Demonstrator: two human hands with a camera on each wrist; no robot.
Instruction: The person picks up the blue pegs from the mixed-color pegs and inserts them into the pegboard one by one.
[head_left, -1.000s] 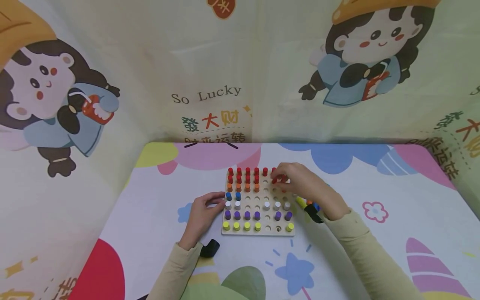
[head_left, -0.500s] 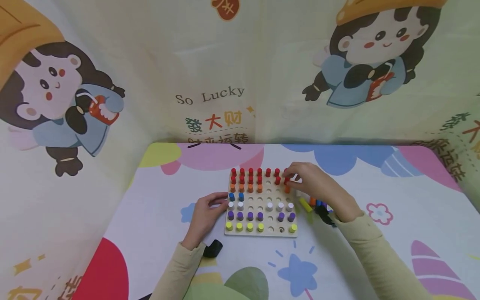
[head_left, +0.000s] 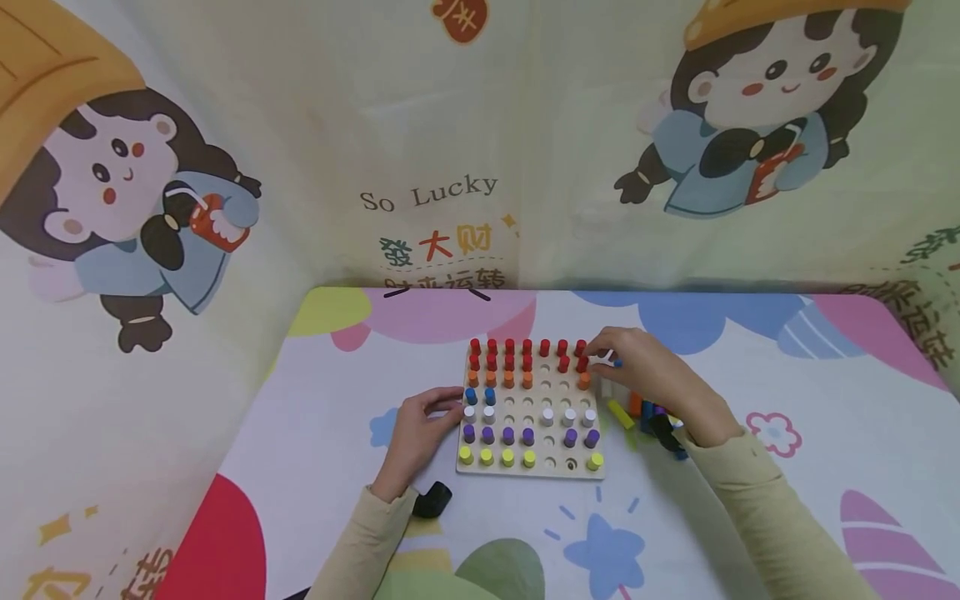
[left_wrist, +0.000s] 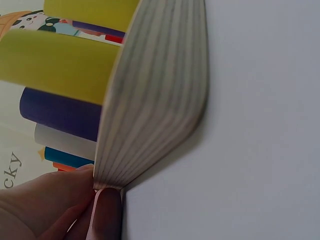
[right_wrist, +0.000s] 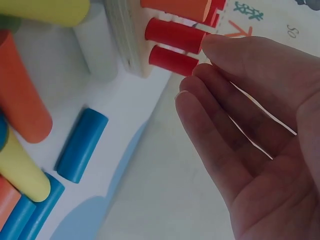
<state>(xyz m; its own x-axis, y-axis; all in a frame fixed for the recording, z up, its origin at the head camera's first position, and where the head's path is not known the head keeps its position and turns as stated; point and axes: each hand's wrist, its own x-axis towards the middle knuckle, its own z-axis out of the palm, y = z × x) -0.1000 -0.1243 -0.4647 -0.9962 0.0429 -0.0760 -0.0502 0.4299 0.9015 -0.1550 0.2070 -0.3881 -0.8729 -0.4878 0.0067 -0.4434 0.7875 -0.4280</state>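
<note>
Grip of left hand [head_left: 415,429]: finger and thumb pinch the pegboard [head_left: 517,472] at its left edge. Grip of right hand [head_left: 641,367]: relaxed, fingers slightly bent, nothing held; thumb tip at the end of a red peg [right_wrist: 172,36] near the board's far right corner, contact not certain.

Pegboard lies flat on the tabletop [head_left: 330,467], between the two hands. Pale wood, squarish, drilled in seven rows. Pegs plain round cylinders, grouped by colour row by row.

Left wrist view gives the board's layered, striped side up close. Right wrist view gives the loose pegs better: a blue peg [right_wrist: 82,145] lying by itself, an orange peg [right_wrist: 25,95], a yellow peg [right_wrist: 24,167] and more blue at lower left, a white peg [right_wrist: 97,50] just beside the board. Head view has part of this scatter hidden by the right wrist, but shows all seven rows.

Holes, far to near. First: seven red pegs [head_left: 527,346]. Second: six red, fifth hole bare. Third: four orange pegs [head_left: 508,380], two bare holes, one orange. Fourth: two blue pegs [head_left: 470,397] at left, bare holes onward. Fifth: two white pegs [head_left: 469,414] left, three right, two bare between. Sixth: six purple pegs [head_left: 507,436], fifth hole bare. Nearest: four yellow pegs [head_left: 507,458], two bare holes, one yellow at the right corner.
</note>
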